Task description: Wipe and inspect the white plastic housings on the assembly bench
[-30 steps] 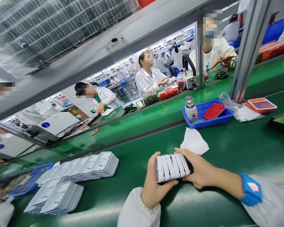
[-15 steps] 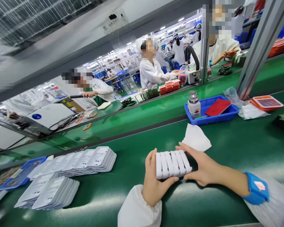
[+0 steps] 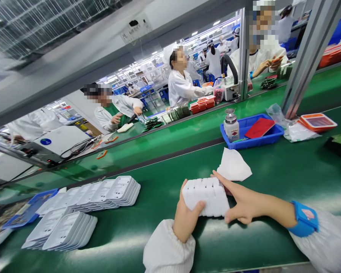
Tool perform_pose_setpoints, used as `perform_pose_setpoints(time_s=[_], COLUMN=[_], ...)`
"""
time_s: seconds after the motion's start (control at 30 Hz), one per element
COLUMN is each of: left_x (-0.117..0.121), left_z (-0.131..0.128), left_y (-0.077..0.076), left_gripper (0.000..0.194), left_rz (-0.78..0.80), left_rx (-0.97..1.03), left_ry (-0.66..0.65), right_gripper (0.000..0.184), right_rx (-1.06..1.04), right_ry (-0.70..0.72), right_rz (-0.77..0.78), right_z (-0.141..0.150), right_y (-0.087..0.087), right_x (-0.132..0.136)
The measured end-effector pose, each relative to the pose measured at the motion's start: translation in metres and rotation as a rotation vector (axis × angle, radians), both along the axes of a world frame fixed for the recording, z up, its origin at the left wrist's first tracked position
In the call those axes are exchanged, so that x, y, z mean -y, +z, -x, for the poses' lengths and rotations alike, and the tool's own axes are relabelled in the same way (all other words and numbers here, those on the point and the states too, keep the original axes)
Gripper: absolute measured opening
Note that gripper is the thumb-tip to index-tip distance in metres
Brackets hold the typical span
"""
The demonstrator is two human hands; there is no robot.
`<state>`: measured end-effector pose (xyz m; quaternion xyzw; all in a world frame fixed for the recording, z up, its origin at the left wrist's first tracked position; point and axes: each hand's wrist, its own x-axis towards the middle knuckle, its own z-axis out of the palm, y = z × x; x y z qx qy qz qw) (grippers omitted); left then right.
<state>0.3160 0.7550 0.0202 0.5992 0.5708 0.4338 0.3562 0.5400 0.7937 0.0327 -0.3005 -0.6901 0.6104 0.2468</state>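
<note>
A row of white plastic casings (image 3: 206, 197), pressed together side by side, is held just above the green bench. My left hand (image 3: 186, 214) is closed round the row's left end, its thumb lying across the near face. At the right end is my right hand (image 3: 244, 199), closed on the same row with forefinger at the top and thumb near the lower corner. Its other fingers are partly hidden. A white cloth or paper sheet (image 3: 235, 165) lies just beyond the right hand.
Stacks of white casings (image 3: 116, 189) stand on the left, beside a blue tray (image 3: 34, 210). A blue bin (image 3: 255, 140) holds a metal-topped bottle (image 3: 231, 125) and a red piece. An orange-framed part (image 3: 318, 121) lies right of a metal post (image 3: 307, 60). Co-workers sit across the belt.
The row of casings has tilted, so its smooth near face shows more. My right thumb has shifted lower. Across the belt, the left co-worker's hands have moved right.
</note>
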Motion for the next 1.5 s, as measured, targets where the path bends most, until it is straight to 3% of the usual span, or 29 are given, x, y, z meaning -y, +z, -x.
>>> perform_pose_setpoints(time_s=[0.1, 0.3, 0.43, 0.6, 0.73, 0.93, 1.13, 1.5], left_x=[-0.001, -0.003, -0.003, -0.007, -0.011, -0.011, -0.01, -0.007], left_z=[-0.003, -0.017, -0.028, -0.044, -0.052, -0.054, -0.049, -0.038], left_y=[0.001, 0.012, 0.02, 0.016, 0.006, -0.002, -0.005, -0.014], left_gripper=[0.074, 0.062, 0.066, 0.077, 0.083, 0.077, 0.066, 0.059], left_rz=[0.054, 0.372, 0.59, 0.73, 0.844, 0.874, 0.863, 0.939], left_rx=[0.14, 0.599, 0.724, 0.966, 1.16, 1.184, 1.197, 1.215], left_ry=[0.058, 0.064, -0.012, -0.285, -0.506, -0.609, -0.655, -0.797], right_gripper=[0.122, 0.11, 0.088, 0.061, 0.058, 0.056, 0.049, 0.043], right_rx=[-0.018, -0.028, -0.144, -0.216, -0.229, -0.25, -0.22, -0.215], right_ry=[0.091, -0.124, -0.209, -0.218, -0.187, -0.329, -0.378, -0.443], right_rz=[0.133, -0.407, -0.56, -0.41, -0.321, -0.432, -0.452, -0.621], right_z=[0.0, 0.004, 0.004, -0.005, -0.012, -0.008, -0.009, -0.011], right_y=[0.009, -0.006, -0.008, 0.007, 0.015, 0.02, 0.021, 0.023], right_x=[0.005, -0.006, -0.017, -0.017, -0.016, -0.02, -0.02, -0.02])
